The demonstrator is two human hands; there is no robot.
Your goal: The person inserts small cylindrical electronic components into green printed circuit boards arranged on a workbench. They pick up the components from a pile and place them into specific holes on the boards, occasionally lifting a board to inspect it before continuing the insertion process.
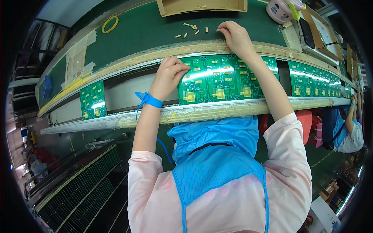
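Note:
My left hand (171,74) is closed in a pinch at the upper left corner of a green circuit board (227,97). Whatever its fingertips hold, if anything, is hidden. A blue wrist strap with a cord circles that wrist. Beyond the rail, my right hand (236,38) hovers over the green mat, thumb and forefinger pressed together; what is between them is too small to make out. Just left of those fingertips lie several small tan cylindrical components (196,32), loose on the mat. The board carries rows of parts and yellowish pads.
Boards sit between two long rails (155,121), with one board (92,100) farther left and others (314,80) to the right. A cardboard box (202,7), yellow tape ring (110,24) and pink container (284,11) stand behind. Racked boards (77,182) are lower left; a co-worker (349,136) is right.

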